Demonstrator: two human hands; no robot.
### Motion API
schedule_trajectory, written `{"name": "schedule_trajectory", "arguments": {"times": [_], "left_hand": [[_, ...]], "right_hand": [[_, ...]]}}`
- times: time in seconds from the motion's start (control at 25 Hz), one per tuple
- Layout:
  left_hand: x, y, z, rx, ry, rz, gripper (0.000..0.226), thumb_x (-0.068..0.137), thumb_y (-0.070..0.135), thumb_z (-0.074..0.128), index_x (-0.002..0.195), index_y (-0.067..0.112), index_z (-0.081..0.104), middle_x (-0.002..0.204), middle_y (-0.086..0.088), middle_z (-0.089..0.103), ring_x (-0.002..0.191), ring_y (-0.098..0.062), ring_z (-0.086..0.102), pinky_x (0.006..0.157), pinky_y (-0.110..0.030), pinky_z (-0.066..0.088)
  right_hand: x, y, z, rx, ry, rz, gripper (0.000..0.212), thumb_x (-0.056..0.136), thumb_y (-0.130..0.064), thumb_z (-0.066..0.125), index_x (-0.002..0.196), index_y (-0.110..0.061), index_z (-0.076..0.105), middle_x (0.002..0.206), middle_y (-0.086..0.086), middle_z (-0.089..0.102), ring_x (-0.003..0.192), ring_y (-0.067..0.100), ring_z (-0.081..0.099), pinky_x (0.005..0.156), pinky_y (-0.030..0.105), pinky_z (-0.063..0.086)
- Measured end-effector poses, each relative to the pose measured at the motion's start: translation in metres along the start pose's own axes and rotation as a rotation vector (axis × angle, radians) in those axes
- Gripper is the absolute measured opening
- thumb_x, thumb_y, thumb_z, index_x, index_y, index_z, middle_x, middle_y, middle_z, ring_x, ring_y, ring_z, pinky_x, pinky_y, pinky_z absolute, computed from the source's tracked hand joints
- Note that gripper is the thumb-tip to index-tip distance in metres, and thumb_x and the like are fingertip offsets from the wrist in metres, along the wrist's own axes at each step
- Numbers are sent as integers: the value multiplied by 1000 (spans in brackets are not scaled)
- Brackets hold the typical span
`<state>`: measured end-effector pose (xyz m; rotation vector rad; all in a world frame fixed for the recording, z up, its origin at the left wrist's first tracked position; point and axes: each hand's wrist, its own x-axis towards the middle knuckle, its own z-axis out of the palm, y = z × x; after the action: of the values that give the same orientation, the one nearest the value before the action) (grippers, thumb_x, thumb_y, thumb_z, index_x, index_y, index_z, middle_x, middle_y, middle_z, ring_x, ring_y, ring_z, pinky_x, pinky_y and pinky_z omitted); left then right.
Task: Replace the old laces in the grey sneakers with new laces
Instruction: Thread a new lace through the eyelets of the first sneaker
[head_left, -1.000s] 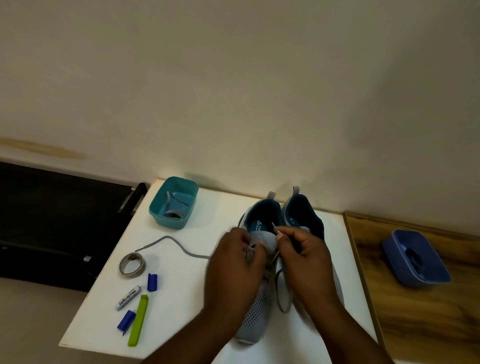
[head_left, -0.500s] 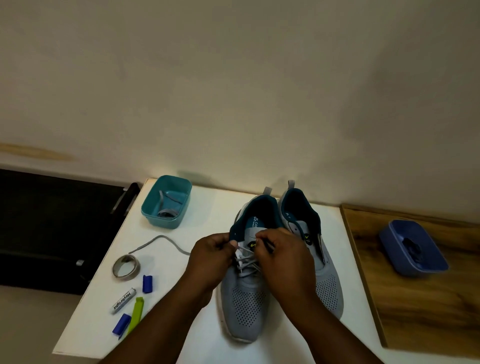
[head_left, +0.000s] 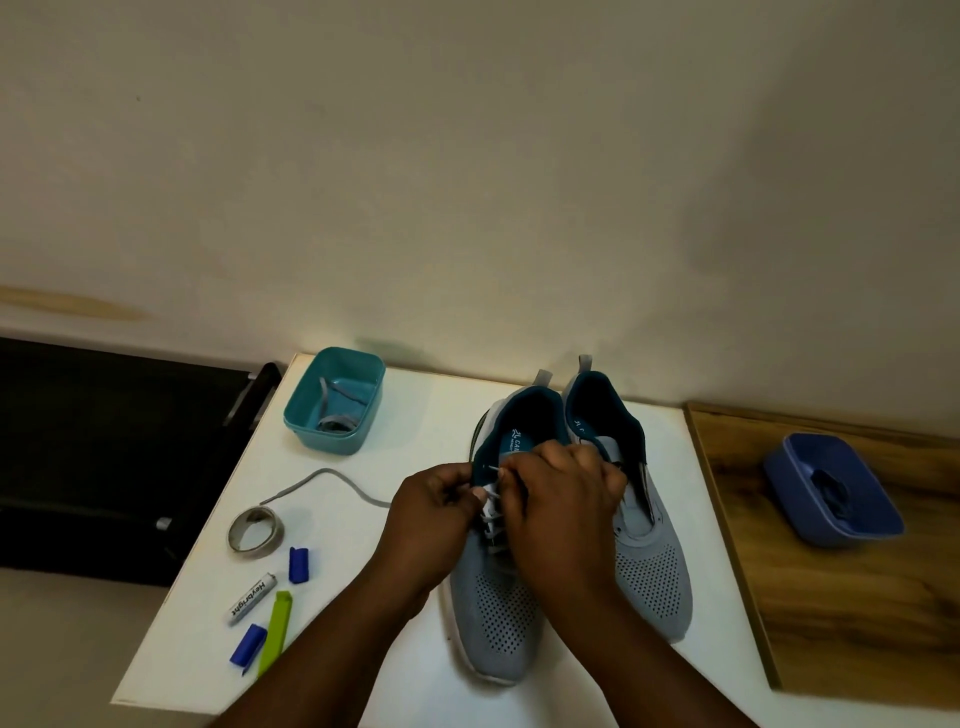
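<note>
White table (head_left: 363, 649) against a pale wall, lower centre of frame. Two grey sneakers sit side by side, toes toward the camera; the left sneaker (head_left: 493, 613) is partly laced, the right sneaker (head_left: 652, 577) has open eyelets. Left hand (head_left: 436, 512) and right hand (head_left: 563, 499) both pinch the white lace (head_left: 491, 506) over the tongue, hiding it. A grey lace (head_left: 322, 480) trails left, near tape roll (head_left: 255, 532). Teal tub (head_left: 335, 402) upper left, blue tub (head_left: 831, 491) right. Since a half second ago, the hands have closed together.

Left sneaker (head_left: 493, 603): eyelets and lace ends were hidden under both hands. Blue tub (head_left: 831, 493), at 3 o'clock: dark contents were too dim to identify. Forearms were cut off at 6 o'clock.
</note>
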<state>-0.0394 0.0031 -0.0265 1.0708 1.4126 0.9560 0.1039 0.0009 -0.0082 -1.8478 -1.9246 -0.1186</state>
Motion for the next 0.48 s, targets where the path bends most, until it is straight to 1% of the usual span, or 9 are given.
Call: {"name": "schedule_trajectory", "arguments": {"times": [0.04, 0.12, 0.28, 0.4, 0.48], "left_hand": [[1, -2, 0, 23, 2, 7, 27, 95, 12, 67, 120, 20, 73, 106, 3, 77, 100, -10, 72, 92, -30, 58], [1, -3, 1, 62, 9, 28, 26, 95, 14, 67, 119, 21, 74, 105, 3, 77, 100, -10, 72, 92, -29, 58], [-4, 3, 5, 241, 29, 177, 21, 97, 16, 65, 108, 28, 77, 95, 13, 77, 90, 0, 70, 83, -20, 55], [-7, 6, 9, 392, 63, 246, 16, 97, 19, 63, 103, 28, 74, 90, 11, 74, 85, -2, 66, 75, -16, 49], [-10, 8, 12, 432, 75, 269, 15, 97, 19, 61, 103, 30, 70, 88, 14, 70, 83, 0, 63, 71, -8, 42]], "right_hand": [[0, 0, 1, 11, -4, -3, 14, 92, -39, 59, 95, -35, 71, 96, -14, 64, 104, 16, 53, 96, 41, 33], [-1, -2, 2, 27, -10, -26, 9, 93, -38, 62, 95, -35, 71, 97, -15, 64, 106, 16, 53, 96, 41, 31], [1, 0, 4, 37, 6, -19, 6, 91, -34, 69, 96, -33, 72, 98, -13, 66, 106, 17, 55, 95, 40, 28], [2, 0, 6, 40, 1, -9, 4, 91, -32, 70, 94, -32, 73, 98, -12, 67, 106, 18, 56, 95, 40, 28], [2, -1, 7, 52, -30, -11, 4, 91, -30, 70, 94, -32, 72, 98, -12, 66, 106, 18, 56, 96, 42, 31]]}}
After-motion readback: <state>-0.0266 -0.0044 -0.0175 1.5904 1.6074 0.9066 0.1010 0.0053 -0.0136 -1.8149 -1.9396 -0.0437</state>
